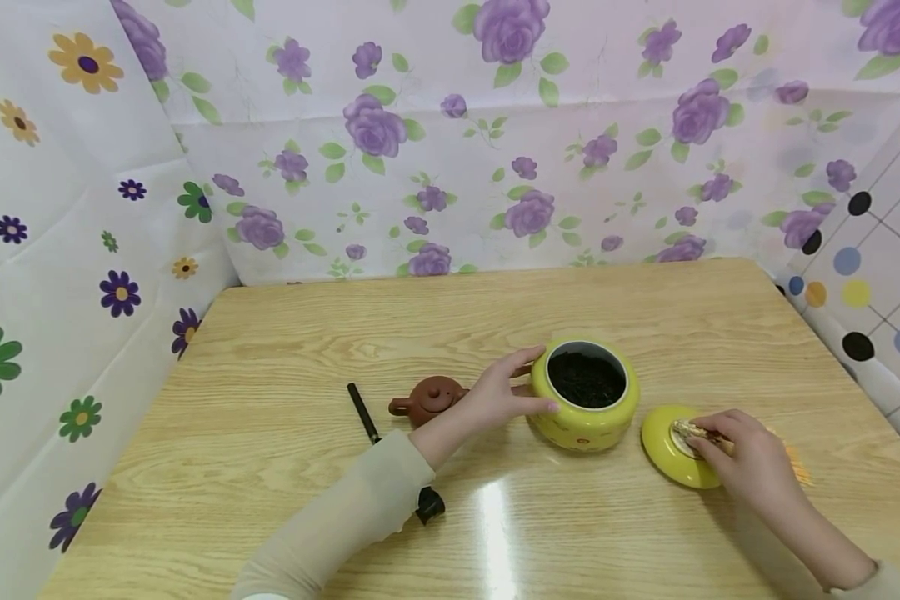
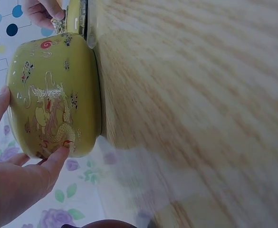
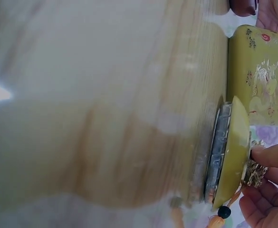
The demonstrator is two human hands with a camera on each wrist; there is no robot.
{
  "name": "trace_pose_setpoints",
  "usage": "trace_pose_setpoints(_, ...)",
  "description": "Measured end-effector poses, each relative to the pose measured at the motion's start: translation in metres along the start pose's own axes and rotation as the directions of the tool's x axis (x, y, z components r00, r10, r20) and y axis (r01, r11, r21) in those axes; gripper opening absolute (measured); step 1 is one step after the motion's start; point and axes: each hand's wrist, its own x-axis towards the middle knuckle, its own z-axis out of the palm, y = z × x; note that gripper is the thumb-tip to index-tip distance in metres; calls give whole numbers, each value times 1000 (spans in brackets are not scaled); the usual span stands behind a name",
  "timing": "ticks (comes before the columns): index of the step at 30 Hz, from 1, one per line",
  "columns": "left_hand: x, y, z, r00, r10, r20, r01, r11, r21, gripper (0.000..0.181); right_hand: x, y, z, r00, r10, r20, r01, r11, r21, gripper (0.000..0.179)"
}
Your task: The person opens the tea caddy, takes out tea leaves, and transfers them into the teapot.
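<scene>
A round yellow jar (image 1: 583,425) with a painted dragon stands lidless, and dark, leaf-like pieces (image 1: 587,379) fill much of it. My left hand (image 1: 498,392) holds its left side, fingers and thumb spread around the wall; in the left wrist view one fingertip touches near the dragon. To the jar's right, my right hand (image 1: 753,458) pinches the ornate gold knob (image 1: 690,435) of the yellow lid (image 1: 678,462). From the right wrist view, the lid (image 3: 234,152) is close over the table, its silvery inner ring facing down, with an orange tassel (image 3: 216,221) beside it.
Left of the jar sits a small brown clay teapot (image 1: 433,398), partly behind my left forearm. A slim black stick (image 1: 363,412) runs under that sleeve, and a black piece (image 1: 430,505) shows on the other side. Flowered cloth (image 1: 450,167) hangs behind the wooden table (image 1: 307,333).
</scene>
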Motion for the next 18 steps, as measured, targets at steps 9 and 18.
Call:
trace_pose_setpoints(9, 0, -2, 0, 1000, 7, -11, -7, 1000, -14, 81, -2, -2, 0, 999, -44, 24, 45, 999, -13, 22)
trace_pose_setpoints(18, -1, -2, 0, 1000, 22, -6, -22, 1000, -4, 80, -1, -6, -4, 999, -30, -19, 30, 1000, 8, 28)
